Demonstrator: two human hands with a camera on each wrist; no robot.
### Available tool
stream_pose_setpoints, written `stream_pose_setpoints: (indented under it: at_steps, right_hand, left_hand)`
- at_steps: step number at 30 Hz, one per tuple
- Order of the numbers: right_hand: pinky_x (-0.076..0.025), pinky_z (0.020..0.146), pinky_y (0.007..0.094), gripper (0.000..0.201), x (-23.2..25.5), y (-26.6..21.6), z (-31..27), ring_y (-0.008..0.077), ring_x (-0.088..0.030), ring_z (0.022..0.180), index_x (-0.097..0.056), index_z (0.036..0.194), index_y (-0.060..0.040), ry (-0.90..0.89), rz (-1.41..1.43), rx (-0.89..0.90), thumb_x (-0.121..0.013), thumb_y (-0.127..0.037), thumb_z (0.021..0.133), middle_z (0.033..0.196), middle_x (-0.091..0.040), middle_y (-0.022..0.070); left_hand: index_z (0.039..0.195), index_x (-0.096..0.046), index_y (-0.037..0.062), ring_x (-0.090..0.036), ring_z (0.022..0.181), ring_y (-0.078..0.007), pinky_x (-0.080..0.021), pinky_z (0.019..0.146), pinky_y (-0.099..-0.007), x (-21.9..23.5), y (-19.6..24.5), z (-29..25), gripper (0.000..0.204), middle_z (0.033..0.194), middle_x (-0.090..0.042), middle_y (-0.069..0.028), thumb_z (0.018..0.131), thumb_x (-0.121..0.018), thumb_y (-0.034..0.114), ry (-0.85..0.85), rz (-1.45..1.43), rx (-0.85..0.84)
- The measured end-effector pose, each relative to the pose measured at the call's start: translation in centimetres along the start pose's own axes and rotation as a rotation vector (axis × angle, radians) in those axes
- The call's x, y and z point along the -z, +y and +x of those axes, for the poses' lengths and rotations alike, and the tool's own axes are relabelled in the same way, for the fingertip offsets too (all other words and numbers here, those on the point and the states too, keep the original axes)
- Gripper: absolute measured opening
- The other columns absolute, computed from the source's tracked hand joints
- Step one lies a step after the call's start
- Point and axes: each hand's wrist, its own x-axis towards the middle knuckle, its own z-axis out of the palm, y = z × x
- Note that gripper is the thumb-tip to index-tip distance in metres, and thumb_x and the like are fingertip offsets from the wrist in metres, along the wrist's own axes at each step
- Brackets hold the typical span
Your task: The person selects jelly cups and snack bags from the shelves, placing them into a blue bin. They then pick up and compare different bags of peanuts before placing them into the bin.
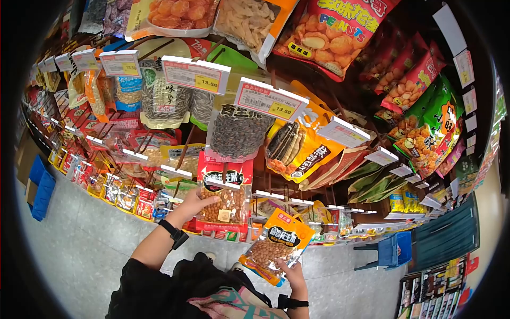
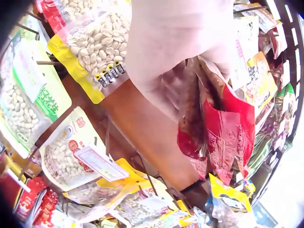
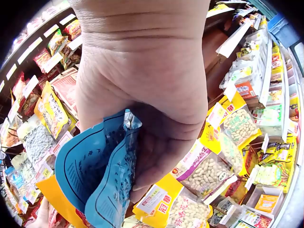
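My left hand [image 1: 190, 207] grips the left edge of a red peanut bag [image 1: 222, 210] on the hanging rack, the thumb lying across its front. In the left wrist view, the fingers curl round red bags [image 2: 223, 137] bunched together. Lower and to the right, my right hand [image 1: 294, 275] holds an orange peanut bag [image 1: 277, 242] by its lower right corner, tilted, thumb on the front. The right wrist view shows this bag's blue back [image 3: 80, 166] bent inward, with the fingers partly hidden behind it.
Seed and nut bags hang on hooks behind white price tags [image 1: 196, 75]. A bag of dark seeds [image 1: 239, 133] hangs just above the red bag. Packed lower shelves curve round the front. On the grey floor [image 1: 90, 234] stand a blue stool [image 1: 390, 251] and a blue box [image 1: 40, 189].
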Motion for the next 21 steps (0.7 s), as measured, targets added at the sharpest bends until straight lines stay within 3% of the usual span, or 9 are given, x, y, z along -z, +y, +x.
stream_pose_setpoints:
  at_steps: [5, 13, 17, 21]
  right_hand:
    - [-0.050, 0.079, 0.0288, 0.031, -0.2, -0.1, 0.2, 0.0138, -0.063, 0.087, -0.061, 0.108, 0.0017, -0.010, -0.008, 0.000, -0.071, -0.016, 0.085, 0.097, -0.068, 0.0067]
    - [-0.049, 0.080, 0.0291, 0.034, -0.5, -0.8, 0.3, 0.0134, -0.062, 0.088, -0.061, 0.110, 0.0020, -0.028, 0.024, -0.007, -0.071, -0.018, 0.085, 0.098, -0.067, 0.0062]
    - [-0.049, 0.081, 0.0293, 0.034, -0.4, -0.8, 0.4, 0.0137, -0.062, 0.088, -0.060, 0.110, 0.0023, -0.041, 0.009, -0.012, -0.071, -0.018, 0.085, 0.098, -0.067, 0.0063]
    - [-0.051, 0.079, 0.0291, 0.035, -0.3, -0.5, 0.8, 0.0140, -0.063, 0.088, -0.060, 0.111, 0.0046, -0.061, 0.028, -0.024, -0.072, -0.014, 0.084, 0.099, -0.068, 0.0082]
  left_hand:
    - [0.115, -0.058, 0.0020, -0.062, 0.093, -0.0104, -0.050, 0.084, -0.0290, -0.2, -0.4, -1.8, 0.035, 0.104, -0.065, -0.0033, 0.084, -0.071, 0.013, -0.064, -0.149, 0.015]
    - [0.115, -0.059, 0.0011, -0.062, 0.095, -0.0116, -0.049, 0.086, -0.0284, -0.7, 1.1, -5.1, 0.039, 0.108, -0.066, -0.0039, 0.082, -0.075, 0.014, -0.024, 0.006, 0.098]
    - [0.116, -0.060, 0.0021, -0.061, 0.097, -0.0114, -0.048, 0.087, -0.0279, 0.2, -0.9, -5.8, 0.041, 0.109, -0.066, -0.0044, 0.080, -0.077, 0.013, -0.043, 0.058, 0.001]
    - [0.116, -0.061, 0.0032, -0.060, 0.099, -0.0104, -0.048, 0.087, -0.0278, 0.0, -0.1, -6.6, 0.039, 0.109, -0.066, -0.0032, 0.080, -0.076, 0.011, -0.048, -0.033, 0.071]
